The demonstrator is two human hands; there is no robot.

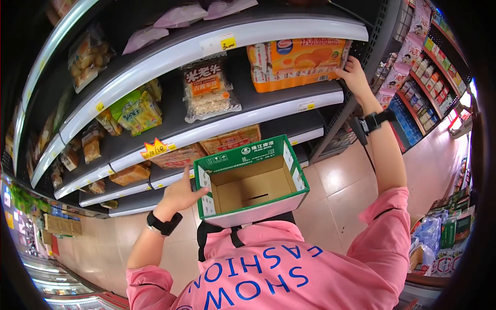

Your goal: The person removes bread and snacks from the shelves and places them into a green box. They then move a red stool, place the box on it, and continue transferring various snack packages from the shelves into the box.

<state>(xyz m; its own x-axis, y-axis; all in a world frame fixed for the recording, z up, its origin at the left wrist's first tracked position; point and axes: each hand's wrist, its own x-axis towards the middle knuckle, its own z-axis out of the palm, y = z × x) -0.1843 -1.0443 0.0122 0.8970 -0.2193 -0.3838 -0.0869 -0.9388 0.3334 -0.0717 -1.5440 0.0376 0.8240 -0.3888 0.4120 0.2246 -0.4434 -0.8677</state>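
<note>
L hand [181, 193] wide at green "PEARL RIVER" box [254, 151]; R hand [355, 77] holds orange pk [302, 61]; tag [227, 43] "3.00".

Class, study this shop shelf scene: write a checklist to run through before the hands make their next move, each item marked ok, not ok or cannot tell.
1. Right hand at the orange pack: ok, it touches the right end.
2. Grip firm enough to lift: cannot tell, part of the hold is hidden.
3. Pack clear of the shelf: not ok, it sits on it.
4. Green box open on top, with room inside: ok, no goods seen within.
5. Left hand at the box: ok, beside its left wall.
6. Box supported from below: cannot tell, its underside is hidden.
</note>
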